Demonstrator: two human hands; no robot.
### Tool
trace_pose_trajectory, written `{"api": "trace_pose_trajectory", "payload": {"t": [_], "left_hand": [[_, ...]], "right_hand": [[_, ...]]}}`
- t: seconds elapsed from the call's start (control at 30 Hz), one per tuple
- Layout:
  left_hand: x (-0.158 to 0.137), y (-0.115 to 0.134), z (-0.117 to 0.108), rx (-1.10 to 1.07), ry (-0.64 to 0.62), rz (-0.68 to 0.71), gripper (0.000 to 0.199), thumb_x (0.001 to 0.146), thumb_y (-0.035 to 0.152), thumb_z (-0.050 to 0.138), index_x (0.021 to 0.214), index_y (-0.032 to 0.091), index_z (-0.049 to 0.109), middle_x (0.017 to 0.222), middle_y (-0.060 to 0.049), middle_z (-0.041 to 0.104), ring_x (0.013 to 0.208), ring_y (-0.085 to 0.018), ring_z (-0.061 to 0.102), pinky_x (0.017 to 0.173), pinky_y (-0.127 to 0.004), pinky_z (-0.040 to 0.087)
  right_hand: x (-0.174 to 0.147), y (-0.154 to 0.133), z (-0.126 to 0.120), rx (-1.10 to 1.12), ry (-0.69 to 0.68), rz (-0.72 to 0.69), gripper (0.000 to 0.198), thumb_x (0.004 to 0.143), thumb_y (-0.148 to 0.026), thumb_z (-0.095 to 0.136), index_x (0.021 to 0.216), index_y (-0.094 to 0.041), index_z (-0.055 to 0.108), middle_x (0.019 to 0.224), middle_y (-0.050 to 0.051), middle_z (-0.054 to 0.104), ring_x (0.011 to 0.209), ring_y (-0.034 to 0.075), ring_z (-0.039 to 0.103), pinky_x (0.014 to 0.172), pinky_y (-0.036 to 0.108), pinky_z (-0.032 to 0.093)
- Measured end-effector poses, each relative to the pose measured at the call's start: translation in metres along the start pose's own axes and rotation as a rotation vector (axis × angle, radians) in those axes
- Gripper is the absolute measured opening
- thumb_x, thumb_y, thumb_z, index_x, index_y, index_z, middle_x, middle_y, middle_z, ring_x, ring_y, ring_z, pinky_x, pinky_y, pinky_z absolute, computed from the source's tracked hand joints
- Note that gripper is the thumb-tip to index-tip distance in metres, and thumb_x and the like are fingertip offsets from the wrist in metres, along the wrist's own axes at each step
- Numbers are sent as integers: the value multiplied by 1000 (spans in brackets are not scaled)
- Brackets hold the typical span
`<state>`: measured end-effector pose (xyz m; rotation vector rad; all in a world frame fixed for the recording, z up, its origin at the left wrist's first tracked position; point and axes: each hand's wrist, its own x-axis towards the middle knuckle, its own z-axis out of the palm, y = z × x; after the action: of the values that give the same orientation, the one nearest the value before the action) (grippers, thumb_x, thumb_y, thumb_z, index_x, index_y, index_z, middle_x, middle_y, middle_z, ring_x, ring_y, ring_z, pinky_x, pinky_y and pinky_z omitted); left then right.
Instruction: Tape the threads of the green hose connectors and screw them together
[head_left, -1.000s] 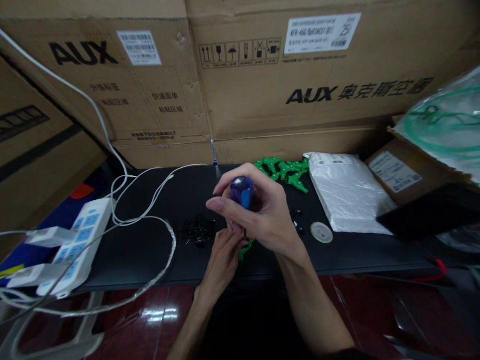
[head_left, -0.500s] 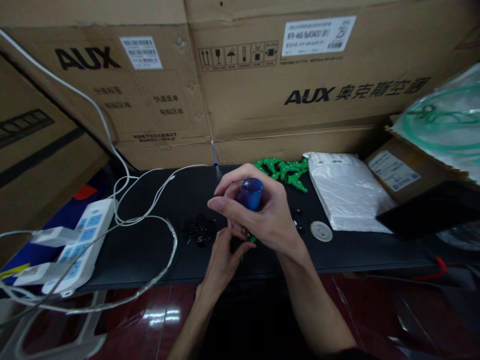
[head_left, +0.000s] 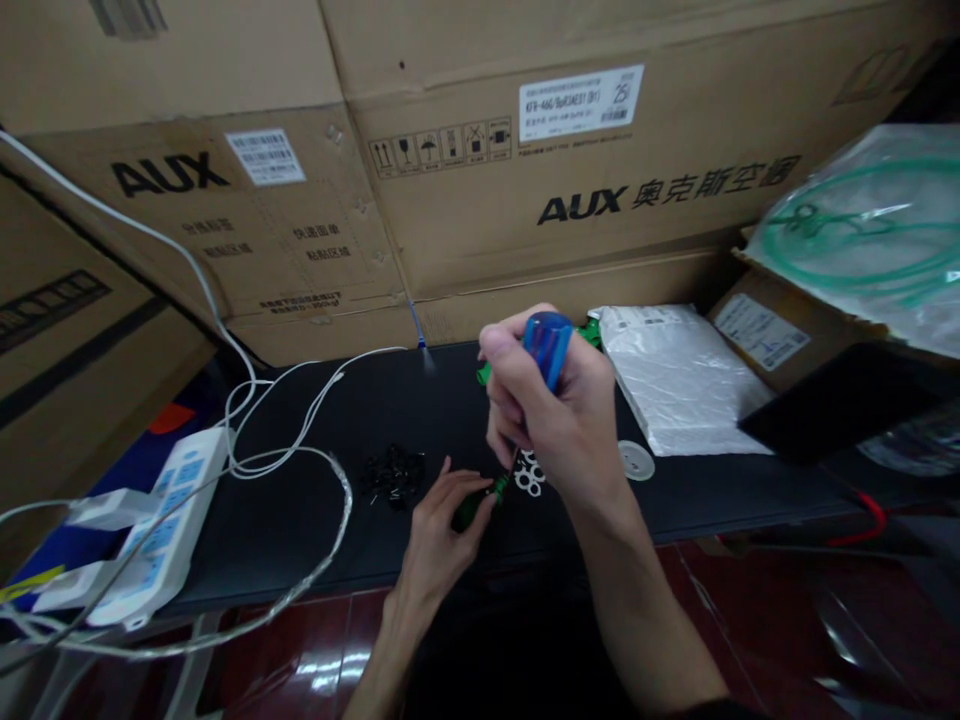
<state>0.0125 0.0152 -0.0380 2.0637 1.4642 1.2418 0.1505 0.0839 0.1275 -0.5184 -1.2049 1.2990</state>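
Your right hand (head_left: 581, 430), grip wrapped around a blue-handled tool (head_left: 549, 352), newly tilts, exposing for work the green part (head_left: 500, 487) your left hand (head_left: 437, 525) pinches.

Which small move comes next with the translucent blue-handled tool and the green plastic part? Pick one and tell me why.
Probably seat the tip of the translucent blue-handled tool more firmly on the green plastic part: the right hand grips the handle, the thin shaft slants down toward the part held in the left hand, and I can't tell whether the tip is seated.
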Motion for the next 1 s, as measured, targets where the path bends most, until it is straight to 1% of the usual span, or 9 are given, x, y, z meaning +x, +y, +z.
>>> {"api": "trace_pose_trajectory", "payload": {"t": [0.13, 0.27, 0.33, 0.4, 0.47, 0.53, 0.67, 0.83, 1.0], "left_hand": [[0, 0, -1, 34, 20, 31, 13, 95, 17, 68, 106, 22, 73, 101, -2, 80, 106, -21, 74, 118, -59, 45], [-1, -5, -2, 61, 44, 69, 10, 96, 18, 67, 104, 21, 72, 98, -1, 80, 100, -20, 74, 115, -57, 48], [-2, -8, -2, 64, 39, 76, 11, 97, 18, 67, 106, 21, 72, 100, -1, 79, 99, -19, 73, 115, -55, 49], [-2, -9, -2, 68, 21, 79, 13, 98, 19, 66, 109, 21, 71, 102, -2, 78, 99, -19, 72, 115, -53, 48], [-1, -8, -2, 79, -3, 69, 14, 99, 21, 64, 112, 21, 71, 103, -3, 77, 102, -20, 70, 115, -53, 48], [1, -6, -2, 93, -38, 47, 16, 101, 21, 61, 114, 21, 70, 107, -5, 76, 106, -21, 68, 110, -50, 52], [5, 0, -11, 111, -158, 1, 25, 102, 24, 60, 126, 24, 66, 118, -5, 72, 111, -21, 65, 99, -40, 56], [11, 4, -27, 132, -310, -14, 32, 100, 23, 63, 131, 31, 64, 121, -1, 71, 113, -20, 64, 103, -38, 52], [16, 5, -30, 202, -389, 21, 40, 103, 20, 55, 141, 34, 58, 126, -3, 67, 116, -22, 62, 106, -44, 49]], "right_hand": [[-24, -5, -32, -180, -10, 197, 26, 90, -43, 75, 88, -23, 59, 57, -11, 45, 30, 4, 36, 24, 16, 30], [-62, 26, -60, -469, -37, 478, 25, 88, -43, 75, 89, -19, 68, 56, -8, 51, 34, 7, 42, 30, 18, 34], [-80, 47, -65, -528, -23, 497, 25, 85, -40, 77, 96, -18, 73, 67, -2, 64, 50, 13, 59, 45, 22, 50], [-93, 67, -65, -559, -3, 494, 31, 84, -38, 76, 107, -17, 74, 88, 5, 75, 78, 21, 72, 72, 32, 60], [-101, 85, -62, -588, 17, 503, 38, 85, -35, 73, 117, -15, 73, 107, 10, 77, 99, 26, 73, 93, 41, 57], [-105, 99, -60, -612, 28, 514, 41, 85, -30, 70, 123, -14, 72, 114, 13, 77, 107, 28, 72, 100, 44, 54], [-107, 117, -62, -648, 31, 521, 36, 86, -22, 65, 120, -16, 73, 109, 11, 78, 102, 25, 73, 97, 41, 54], [-110, 125, -67, -658, 0, 559, 29, 92, -20, 64, 120, -14, 69, 75, 0, 72, 62, 15, 67, 67, 31, 57], [-112, 129, -67, -668, 4, 504, 27, 90, -21, 64, 116, -14, 70, 83, 3, 74, 75, 18, 70, 78, 35, 56]]}}
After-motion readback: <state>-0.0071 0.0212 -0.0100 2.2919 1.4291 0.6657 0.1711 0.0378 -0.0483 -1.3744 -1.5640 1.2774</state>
